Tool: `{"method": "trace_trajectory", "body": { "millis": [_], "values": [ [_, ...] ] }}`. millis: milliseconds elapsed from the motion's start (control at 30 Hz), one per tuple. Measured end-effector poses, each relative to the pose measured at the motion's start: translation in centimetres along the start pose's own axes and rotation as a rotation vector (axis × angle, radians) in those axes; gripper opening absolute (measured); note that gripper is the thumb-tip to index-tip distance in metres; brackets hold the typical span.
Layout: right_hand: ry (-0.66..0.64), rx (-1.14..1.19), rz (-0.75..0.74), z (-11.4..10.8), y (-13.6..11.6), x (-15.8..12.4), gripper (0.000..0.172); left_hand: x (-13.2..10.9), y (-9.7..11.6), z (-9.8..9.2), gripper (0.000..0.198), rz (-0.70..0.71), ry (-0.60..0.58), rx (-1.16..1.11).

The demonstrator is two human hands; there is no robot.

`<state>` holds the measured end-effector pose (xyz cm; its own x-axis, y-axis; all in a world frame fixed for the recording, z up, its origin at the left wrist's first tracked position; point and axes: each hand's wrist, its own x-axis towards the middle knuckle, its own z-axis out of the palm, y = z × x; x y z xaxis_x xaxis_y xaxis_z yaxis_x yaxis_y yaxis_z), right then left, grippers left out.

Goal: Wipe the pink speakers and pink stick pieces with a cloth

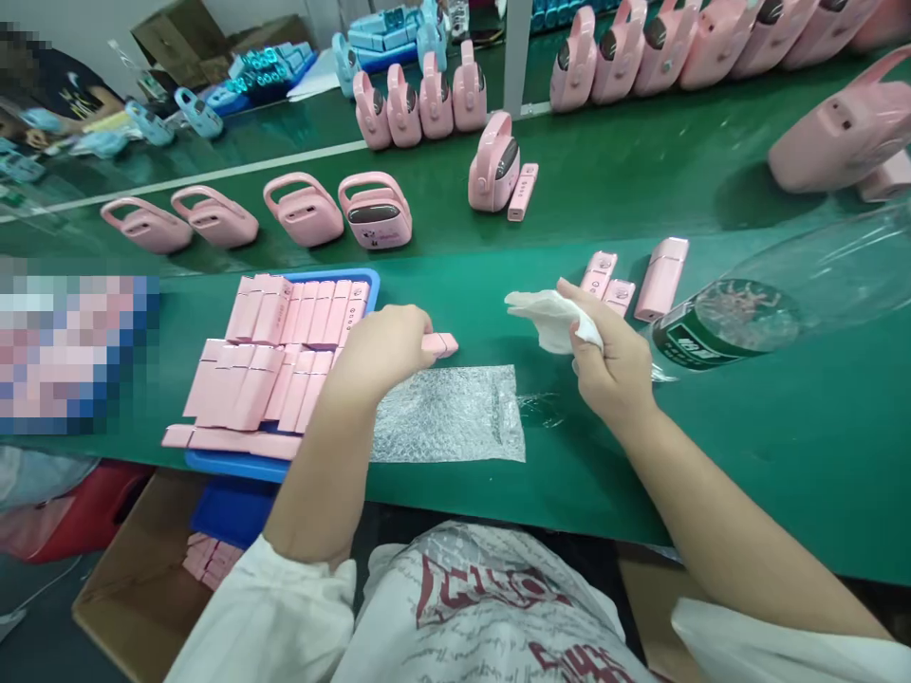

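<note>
My left hand (390, 349) is closed around a slim pink device (442, 344), with only its end showing past the fingers. Just under that hand lies a clear bubble-wrap bag (455, 413), flat on the green bench. My right hand (613, 365) pinches a crumpled white cloth (551, 318) between thumb and fingers. Left of my left hand, a blue tray (234, 463) is filled with rows of similar pink devices (246, 379). Beyond my right hand are short pink devices with buttons (599, 273) and a larger pink one (661, 278).
A clear plastic bottle with a green label (704, 327) lies at the right. Pink handled speakers (375, 213) line the conveyor behind the bench, with more on the shelf (574, 62). An open cardboard box (135, 569) sits below left. Another person (64, 81) is at the far left.
</note>
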<state>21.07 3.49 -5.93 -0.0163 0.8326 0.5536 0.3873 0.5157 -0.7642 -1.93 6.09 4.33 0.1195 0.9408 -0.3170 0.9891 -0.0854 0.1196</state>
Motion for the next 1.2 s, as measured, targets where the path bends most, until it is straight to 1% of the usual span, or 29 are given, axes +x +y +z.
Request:
{"method": "trace_trajectory", "body": {
  "millis": [33,100,200,300,400,467,500,533,633,667,700,733,800,867,933,1000,1100,1200],
  "values": [
    [-0.006,-0.019,-0.037,0.0,-0.2,0.0,0.037,0.7,0.3,-0.6,0.042,-0.008,-0.052,0.06],
    [-0.02,-0.052,-0.093,-0.1,-0.5,-0.1,0.035,2.1,1.2,-1.3,0.044,-0.017,-0.105,0.137],
    [-0.062,-0.044,-0.098,0.0,-0.9,-0.1,0.036,4.1,2.8,-1.8,0.038,-0.031,-0.156,0.203],
    [-0.062,-0.034,-0.085,0.2,-0.7,0.0,0.037,6.1,4.1,-2.2,0.03,-0.006,-0.248,0.299],
    [-0.049,-0.027,-0.082,0.3,-0.3,0.1,0.037,7.6,4.2,-2.8,0.023,0.029,-0.329,0.317],
    [-0.096,0.027,-0.086,0.3,-0.5,0.1,0.036,7.9,3.8,-3.2,0.022,0.04,-0.379,0.266],
    [-0.156,0.075,-0.083,0.3,-0.7,0.1,0.034,7.7,3.6,-3.4,0.023,0.049,-0.392,0.246],
    [-0.253,0.134,-0.065,0.2,-1.0,0.1,0.031,7.5,3.5,-3.6,0.024,0.057,-0.398,0.242],
    [-0.6,0.268,0.011,0.4,-2.2,0.0,0.027,6.5,3.3,-3.9,0.031,0.098,-0.376,0.269],
    [-0.676,0.287,0.026,0.5,-2.5,-0.1,0.026,6.1,3.4,-3.9,0.035,0.128,-0.355,0.239],
    [-0.722,0.296,0.028,0.5,-2.7,-0.1,0.025,5.7,3.4,-4.0,0.04,0.172,-0.317,0.178],
    [-0.739,0.299,0.024,0.6,-2.9,-0.1,0.024,5.4,3.4,-4.1,0.044,0.227,-0.256,0.096],
    [-0.726,0.301,0.037,0.6,-2.9,0.1,0.024,4.5,3.5,-4.1,0.049,0.341,-0.087,-0.073],
    [-0.679,0.299,0.083,0.4,-2.7,0.3,0.022,3.4,3.6,-4.2,0.049,0.417,0.088,-0.176],
    [-0.612,0.295,0.133,0.0,-2.4,0.7,0.018,1.9,3.7,-4.2,0.049,0.462,0.203,-0.233],
    [-0.528,0.289,0.18,-0.4,-2.1,0.9,0.02,0.2,3.8,-4.2,0.047,0.496,0.256,-0.271],
    [-0.348,0.339,0.229,-0.7,-1.5,1.1,0.04,-2.2,3.8,-4.3,0.042,0.568,0.294,-0.306],
    [-0.153,0.494,0.184,-1.1,-1.2,1.2,0.056,-3.8,3.8,-4.2,0.039,0.685,0.342,-0.283]
  ]
}}
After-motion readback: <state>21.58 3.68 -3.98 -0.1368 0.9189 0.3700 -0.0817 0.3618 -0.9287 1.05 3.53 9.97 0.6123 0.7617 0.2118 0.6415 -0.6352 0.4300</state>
